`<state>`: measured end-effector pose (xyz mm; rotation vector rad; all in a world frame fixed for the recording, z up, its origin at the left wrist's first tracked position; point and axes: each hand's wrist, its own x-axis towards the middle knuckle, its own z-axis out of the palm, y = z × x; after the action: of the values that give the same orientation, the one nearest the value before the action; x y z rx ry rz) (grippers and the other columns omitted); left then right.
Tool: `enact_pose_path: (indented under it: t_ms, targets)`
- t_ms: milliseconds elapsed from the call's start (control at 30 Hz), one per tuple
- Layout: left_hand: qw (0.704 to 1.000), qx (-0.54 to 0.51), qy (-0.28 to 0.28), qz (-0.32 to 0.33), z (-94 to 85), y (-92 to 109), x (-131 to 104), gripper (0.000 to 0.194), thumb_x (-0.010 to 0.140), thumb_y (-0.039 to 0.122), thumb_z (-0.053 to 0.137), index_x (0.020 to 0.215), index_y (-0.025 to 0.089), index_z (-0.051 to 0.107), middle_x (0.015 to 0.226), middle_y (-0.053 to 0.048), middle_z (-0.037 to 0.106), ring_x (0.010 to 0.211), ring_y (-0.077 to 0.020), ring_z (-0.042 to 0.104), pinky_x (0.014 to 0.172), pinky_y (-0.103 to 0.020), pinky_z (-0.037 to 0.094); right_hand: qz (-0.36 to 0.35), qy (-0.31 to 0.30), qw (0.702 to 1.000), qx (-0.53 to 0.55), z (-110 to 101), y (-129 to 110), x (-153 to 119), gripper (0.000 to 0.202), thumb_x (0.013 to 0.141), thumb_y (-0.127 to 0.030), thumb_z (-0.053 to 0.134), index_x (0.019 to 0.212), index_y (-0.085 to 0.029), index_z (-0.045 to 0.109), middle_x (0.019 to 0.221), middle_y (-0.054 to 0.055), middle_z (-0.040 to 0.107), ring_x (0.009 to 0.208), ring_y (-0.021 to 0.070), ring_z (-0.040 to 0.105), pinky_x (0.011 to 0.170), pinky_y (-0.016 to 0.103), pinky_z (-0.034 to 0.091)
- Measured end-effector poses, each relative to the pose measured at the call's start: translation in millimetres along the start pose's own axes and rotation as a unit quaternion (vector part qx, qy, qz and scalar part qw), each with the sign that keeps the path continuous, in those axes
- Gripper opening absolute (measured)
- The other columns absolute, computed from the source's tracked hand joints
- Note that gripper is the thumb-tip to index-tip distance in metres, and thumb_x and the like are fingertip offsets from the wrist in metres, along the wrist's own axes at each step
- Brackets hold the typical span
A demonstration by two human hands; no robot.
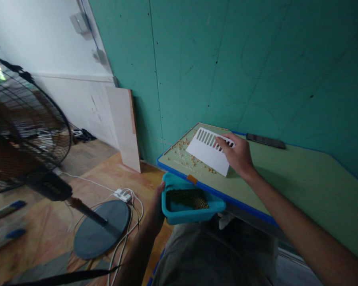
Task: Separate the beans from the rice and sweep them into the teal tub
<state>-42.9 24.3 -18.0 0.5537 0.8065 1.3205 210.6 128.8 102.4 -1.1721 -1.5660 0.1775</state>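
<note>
The sheet (209, 154) is plain white, the tub (187, 217) turquoise.

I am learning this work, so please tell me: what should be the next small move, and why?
Probably the right hand should draw the white slotted card toward the blue table edge: loose pale bits lie between them, and the left hand holds the teal tub below that edge.
</note>
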Motion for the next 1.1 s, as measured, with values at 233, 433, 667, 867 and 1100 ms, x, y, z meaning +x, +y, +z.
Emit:
enact_pose_path:
  t_ms: [233, 433, 667, 867, 1100]
  targets:
    - [1.000, -0.005, 0.012, -0.004, 2.4, -0.6, -0.6, 0.037, 0.087, 0.052, 0.069, 0.096, 0.017, 0.078, 0.091, -0.004, 0.084, 0.114, -0.0301, 0.072, 0.108, -0.039, 0.047, 0.010, -0.036, 0.999, 0.032, 2.9, -1.9, -3.6, 0.032, 0.089, -0.048, 0.066, 0.090, -0.017, 0.073, 0.075, 0.005, 0.072, 0.064, 0.0177, 0.064, 0.061, 0.030, 0.045]
    - [1.000, -0.007, 0.002, -0.001, 3.8, 1.1, -0.6, 0.037, 0.088, 0.052, 0.068, 0.100, 0.018, 0.078, 0.097, -0.005, 0.084, 0.114, -0.0289, 0.072, 0.108, -0.038, 0.047, 0.024, -0.068, 0.995, 0.067, 6.8, -6.8, -8.8, 0.032, 0.088, -0.049, 0.068, 0.089, -0.017, 0.073, 0.076, 0.005, 0.072, 0.065, 0.0178, 0.063, 0.061, 0.030, 0.045]
    - [1.000, -0.009, 0.000, 0.000, -1.4, -3.3, 2.1, 0.041, 0.088, 0.053, 0.068, 0.104, 0.017, 0.078, 0.091, -0.004, 0.084, 0.111, -0.0293, 0.073, 0.109, -0.039, 0.047, 0.027, -0.086, 0.987, 0.130, 7.4, -18.8, -13.3, 0.029, 0.088, -0.048, 0.070, 0.091, -0.019, 0.074, 0.078, 0.004, 0.074, 0.068, 0.0176, 0.066, 0.062, 0.029, 0.048]
    - [1.000, -0.013, -0.009, -0.004, -1.3, -1.5, 1.8, 0.040, 0.089, 0.052, 0.067, 0.107, 0.018, 0.077, 0.090, -0.003, 0.084, 0.111, -0.0290, 0.073, 0.109, -0.040, 0.047, 0.026, -0.059, 0.992, 0.111, 6.9, -17.7, -11.9, 0.029, 0.087, -0.048, 0.071, 0.091, -0.019, 0.074, 0.076, 0.003, 0.073, 0.066, 0.0177, 0.064, 0.059, 0.030, 0.047]
    - [1.000, -0.007, -0.002, -0.008, 0.9, 0.3, 0.6, 0.046, 0.090, 0.052, 0.065, 0.117, 0.016, 0.075, 0.106, -0.006, 0.083, 0.116, -0.0306, 0.071, 0.110, -0.042, 0.047, 0.015, -0.095, 0.989, 0.115, 7.7, -23.4, -17.6, 0.031, 0.088, -0.049, 0.069, 0.090, -0.019, 0.073, 0.079, 0.004, 0.074, 0.068, 0.0177, 0.066, 0.061, 0.029, 0.049]
